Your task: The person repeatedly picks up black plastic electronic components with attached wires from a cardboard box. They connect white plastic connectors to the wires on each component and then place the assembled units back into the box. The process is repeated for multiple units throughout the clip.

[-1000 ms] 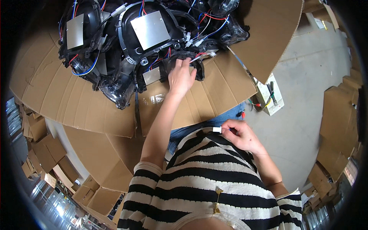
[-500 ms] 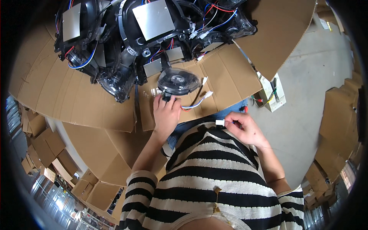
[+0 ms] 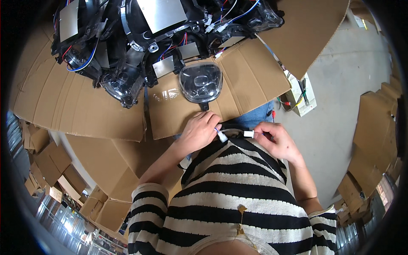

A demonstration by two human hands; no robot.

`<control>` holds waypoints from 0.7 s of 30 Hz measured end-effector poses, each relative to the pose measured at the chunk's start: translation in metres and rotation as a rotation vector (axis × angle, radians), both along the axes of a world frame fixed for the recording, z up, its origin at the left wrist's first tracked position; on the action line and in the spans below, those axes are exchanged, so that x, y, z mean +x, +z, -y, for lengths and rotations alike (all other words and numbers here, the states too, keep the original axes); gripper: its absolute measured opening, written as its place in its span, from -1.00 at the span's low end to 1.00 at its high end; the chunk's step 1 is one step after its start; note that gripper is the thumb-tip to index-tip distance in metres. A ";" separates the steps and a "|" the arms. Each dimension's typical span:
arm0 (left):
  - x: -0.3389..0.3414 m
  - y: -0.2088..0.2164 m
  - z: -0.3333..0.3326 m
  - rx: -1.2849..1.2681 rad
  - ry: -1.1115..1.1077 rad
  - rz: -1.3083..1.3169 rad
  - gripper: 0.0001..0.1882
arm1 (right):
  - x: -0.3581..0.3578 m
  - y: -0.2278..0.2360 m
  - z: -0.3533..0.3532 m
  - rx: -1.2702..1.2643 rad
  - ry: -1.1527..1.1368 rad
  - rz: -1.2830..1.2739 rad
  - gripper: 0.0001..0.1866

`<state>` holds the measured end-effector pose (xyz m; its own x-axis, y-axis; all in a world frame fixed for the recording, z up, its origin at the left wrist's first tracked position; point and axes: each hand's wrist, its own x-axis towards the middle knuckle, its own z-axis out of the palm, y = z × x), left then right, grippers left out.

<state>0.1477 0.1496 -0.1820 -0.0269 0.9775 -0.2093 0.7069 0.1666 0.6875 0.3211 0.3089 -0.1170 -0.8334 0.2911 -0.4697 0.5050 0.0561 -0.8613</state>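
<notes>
A headlight (image 3: 200,81) with a clear lens and dark housing lies on the cardboard, its black mount pointing at me. Just below it, my left hand (image 3: 199,132) is closed on a wire lead whose white connector plug (image 3: 222,136) sticks out past the fingertips. My right hand (image 3: 276,141) pinches a second white connector (image 3: 248,134) between thumb and forefinger, facing the first. A small gap separates the two plugs. The wires inside each hand are mostly hidden.
Several black lamp housings (image 3: 127,80) with metal plates and coloured wires crowd the far side of the cardboard sheet (image 3: 250,80). A white box (image 3: 304,100) with cables and clips stands to the right on the grey floor (image 3: 335,110). Cardboard boxes (image 3: 112,214) lie at lower left.
The headlight has turned, its lens now facing up. My left hand has let go of its mount and moved right and nearer with the wire lead. The right hand has barely moved.
</notes>
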 end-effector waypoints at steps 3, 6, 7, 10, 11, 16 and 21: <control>0.006 -0.004 -0.005 0.052 0.060 0.106 -0.80 | 0.003 0.000 0.003 -0.020 0.004 0.005 -0.93; -0.001 -0.003 -0.017 0.009 0.116 0.265 -0.79 | 0.002 -0.001 0.006 -0.025 0.006 -0.051 -0.94; -0.007 -0.003 -0.020 -0.056 0.134 0.309 -0.78 | 0.001 0.000 0.006 -0.025 0.011 -0.034 -0.94; -0.013 0.002 -0.034 -0.133 0.174 0.233 -0.67 | -0.006 0.003 0.005 -0.024 0.005 -0.004 -0.95; -0.012 0.005 -0.036 -0.094 0.160 0.187 -0.67 | -0.009 0.003 0.006 -0.021 -0.009 -0.009 -0.95; -0.005 0.012 -0.029 0.007 0.092 0.107 -0.64 | -0.017 -0.002 0.014 0.085 -0.050 -0.129 -0.97; -0.008 0.017 -0.029 -0.138 -0.105 0.255 -0.64 | -0.018 -0.002 0.005 0.244 0.021 -0.167 -0.96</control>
<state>0.1398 0.1783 -0.1652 0.1433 0.9340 -0.3271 0.5324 0.2059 0.8211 0.3034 0.3040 -0.1190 -0.9003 0.3603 -0.2441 0.3544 0.2812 -0.8918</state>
